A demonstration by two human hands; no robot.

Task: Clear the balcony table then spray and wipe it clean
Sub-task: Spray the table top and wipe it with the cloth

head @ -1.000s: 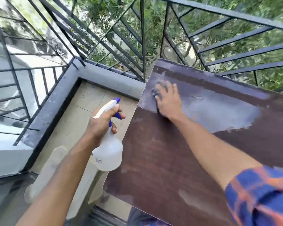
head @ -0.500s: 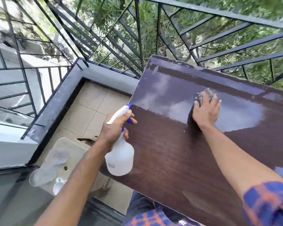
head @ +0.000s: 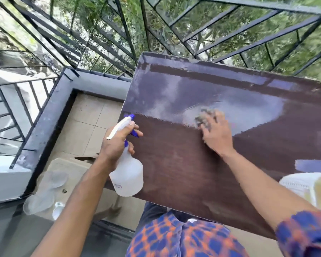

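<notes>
In the head view, a dark brown wood-grain table (head: 183, 164) fills the centre and right of the frame, its far half glazed with a wet, pale blue-grey sheen while the near half looks dry and matte. The right hand (head: 216, 135) lies flat at the boundary of the wet patch, right of centre, palm down with fingers (head: 210, 119) spread and pressing a dark grey, crumpled wiping cloth (head: 204, 117) onto the table; only the cloth's far edge shows past the fingertips. The left hand (head: 117, 143) sits at centre left, just over the table's left edge, clenched around the neck of a translucent white plastic spray bottle (head: 127, 178) with a white trigger head and blue nozzle (head: 130, 116); the bottle hangs upright, its body overlapping the table's near left edge in the picture, and whether it touches the table cannot be told. At the lower left, on a pale beige stool or low surface (head: 76, 171) standing on the tiled balcony floor (head: 87, 123), lie clear plastic lids or dishes (head: 44, 193) and a small white cup (head: 58, 208). A black metal railing (head: 119, 34) runs across the top of the frame with green foliage behind it. A white mesh-textured object (head: 300, 184) shows at the right edge, overlapping the table. Blue and orange checked sleeves and shirt (head: 174, 236) fill the bottom.
</notes>
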